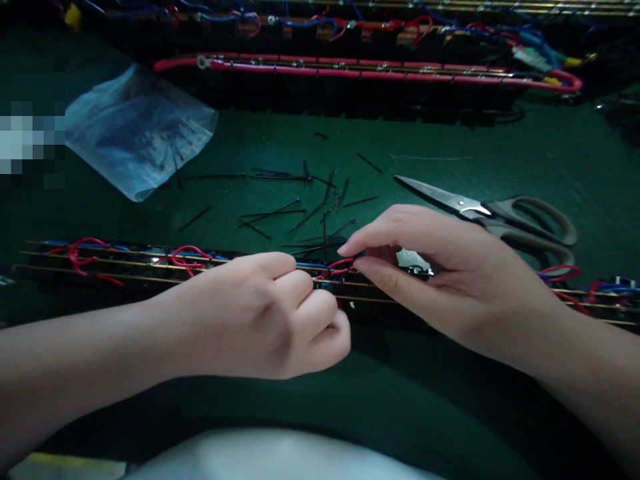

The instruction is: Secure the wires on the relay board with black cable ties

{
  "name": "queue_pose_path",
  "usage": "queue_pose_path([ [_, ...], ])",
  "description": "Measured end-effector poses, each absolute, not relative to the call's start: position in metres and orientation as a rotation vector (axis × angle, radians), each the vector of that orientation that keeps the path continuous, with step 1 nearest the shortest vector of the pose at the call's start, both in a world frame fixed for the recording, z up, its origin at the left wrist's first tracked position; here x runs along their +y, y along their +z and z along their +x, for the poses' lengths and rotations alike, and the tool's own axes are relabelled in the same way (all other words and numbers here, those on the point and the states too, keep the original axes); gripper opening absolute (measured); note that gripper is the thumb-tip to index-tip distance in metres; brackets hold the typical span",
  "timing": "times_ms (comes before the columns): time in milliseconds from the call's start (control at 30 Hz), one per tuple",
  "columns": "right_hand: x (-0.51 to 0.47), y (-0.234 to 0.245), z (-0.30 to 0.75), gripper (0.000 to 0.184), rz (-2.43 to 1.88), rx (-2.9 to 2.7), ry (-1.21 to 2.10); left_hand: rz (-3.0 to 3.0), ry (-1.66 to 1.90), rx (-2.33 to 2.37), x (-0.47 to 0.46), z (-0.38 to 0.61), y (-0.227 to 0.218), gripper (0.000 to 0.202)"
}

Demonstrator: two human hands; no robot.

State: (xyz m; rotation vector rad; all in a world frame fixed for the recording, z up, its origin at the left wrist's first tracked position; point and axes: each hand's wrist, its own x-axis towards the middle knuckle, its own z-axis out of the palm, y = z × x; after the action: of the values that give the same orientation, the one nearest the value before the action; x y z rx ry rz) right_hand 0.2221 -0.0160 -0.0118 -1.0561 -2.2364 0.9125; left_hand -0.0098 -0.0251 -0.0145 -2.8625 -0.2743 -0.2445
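Note:
A long black assembly (135,265) with brass-coloured rods and red and blue wires lies crosswise in front of me. My left hand (280,317) is closed over its middle, knuckles up; the fingertips and whatever they hold are hidden. To the right, my right hand (440,267) curves over the same assembly. Its thumb and index finger come together at a thin red wire (341,265), which seems to lie between their tips. Just beyond the hands, several black cable ties (280,213) are scattered on the green surface.
Scissors (477,208) with dark handles lie behind my right hand, blades pointing left. A clear plastic bag (135,133) with dark ties inside rests at the back left. Another wired assembly (350,70) with a thick red cable spans the back of the green work surface (240,140).

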Motion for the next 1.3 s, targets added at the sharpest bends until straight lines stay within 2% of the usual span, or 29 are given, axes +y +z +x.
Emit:
queue_pose_path([
  [100,-0.0152,-0.0117,0.2228,0.01,-1.086,-2.209,0.93,-2.865,-0.232,-0.27,-0.0257,-0.0103,-0.0144,0.011],
  [400,-0.0149,-0.0115,0.223,0.008,-1.116,-2.157,1.001,-2.872,-0.216,-0.274,-0.025,-0.0115,-0.0132,0.011],
  [667,-0.0163,-0.0058,0.2212,0.013,-1.159,-2.105,1.07,-2.882,-0.246,-0.25,-0.024,-0.0127,-0.0133,0.011],
  [1000,-0.0173,-0.0065,0.221,0.012,-1.133,-2.147,0.943,-2.9,-0.245,-0.289,-0.0248,-0.012,-0.0112,0.015],
  [1200,-0.0188,-0.0042,0.221,0.01,-1.225,-1.917,1.042,-2.942,-0.224,-0.274,-0.0223,-0.0109,-0.0096,0.017],
  [1300,-0.0171,-0.0055,0.2216,0.011,-1.172,-2.063,1.057,-2.965,-0.192,-0.292,-0.0217,-0.0113,-0.0076,0.018],
])
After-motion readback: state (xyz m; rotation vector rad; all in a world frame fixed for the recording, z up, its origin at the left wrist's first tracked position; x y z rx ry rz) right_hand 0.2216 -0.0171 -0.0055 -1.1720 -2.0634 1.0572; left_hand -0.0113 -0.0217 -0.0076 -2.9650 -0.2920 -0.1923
